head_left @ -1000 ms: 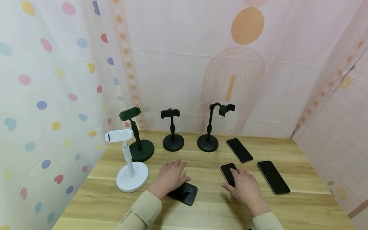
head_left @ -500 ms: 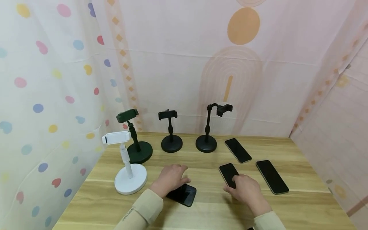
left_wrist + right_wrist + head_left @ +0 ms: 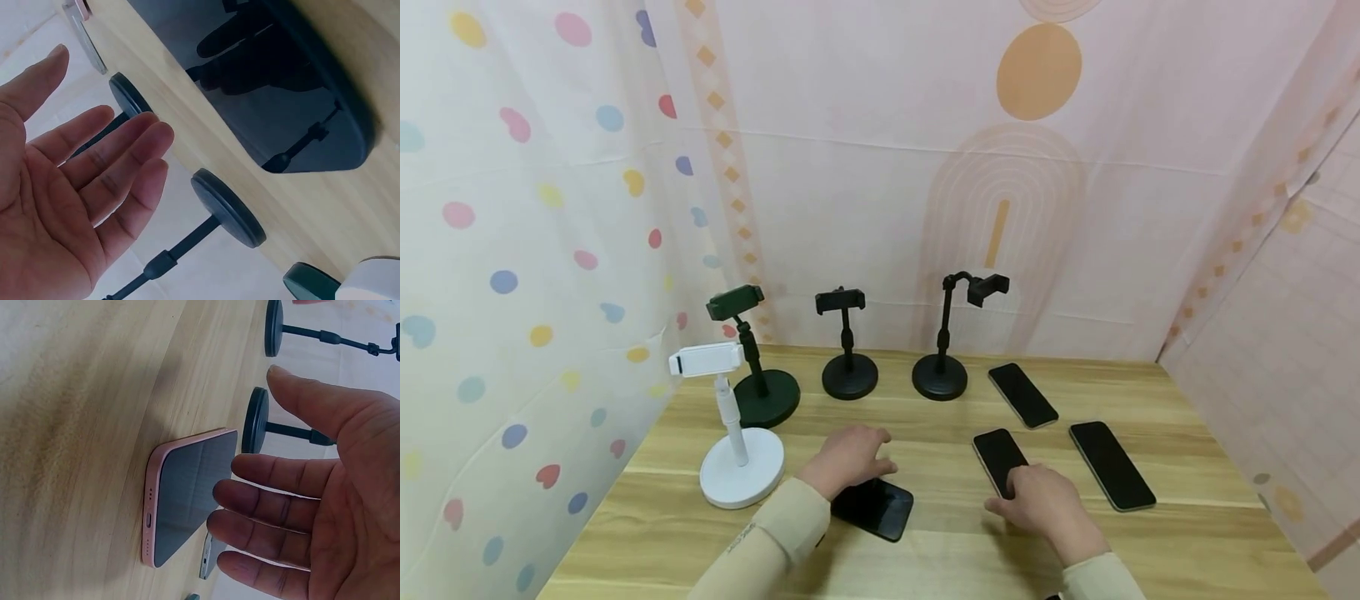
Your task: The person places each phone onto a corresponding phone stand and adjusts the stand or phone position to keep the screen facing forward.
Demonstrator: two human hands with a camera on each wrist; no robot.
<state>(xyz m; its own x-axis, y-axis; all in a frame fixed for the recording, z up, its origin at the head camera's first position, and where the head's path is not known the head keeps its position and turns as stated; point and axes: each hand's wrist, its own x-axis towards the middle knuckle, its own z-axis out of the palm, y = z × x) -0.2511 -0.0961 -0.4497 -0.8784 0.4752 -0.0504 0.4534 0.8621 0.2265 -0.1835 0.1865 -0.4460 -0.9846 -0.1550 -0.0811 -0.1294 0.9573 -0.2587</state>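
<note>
My left hand (image 3: 847,458) is above the far edge of a dark smartphone (image 3: 883,510) lying flat on the table. In the left wrist view its fingers (image 3: 119,175) are loosely bent, apart from the phone, and its glossy screen (image 3: 275,81) reflects the hand. My right hand (image 3: 1047,504) hovers over the near end of another smartphone (image 3: 997,454), covering part of it in the head view. The right wrist view shows this phone's pink frame (image 3: 150,506) and the hand's relaxed fingers (image 3: 269,503) in front of the screen, holding nothing.
Two more smartphones lie to the right, one further back (image 3: 1022,395) and one (image 3: 1112,465) beside my right hand. A white phone stand (image 3: 742,468) and a green phone stand (image 3: 767,398) are at left. Two black phone stands (image 3: 850,377) (image 3: 940,377) line the back, before a patterned curtain (image 3: 850,167).
My right hand has drawn back toward me, uncovering more of the phone under it. My left hand has shifted slightly, with its fingers closer together. The phones and stands stay where they were.
</note>
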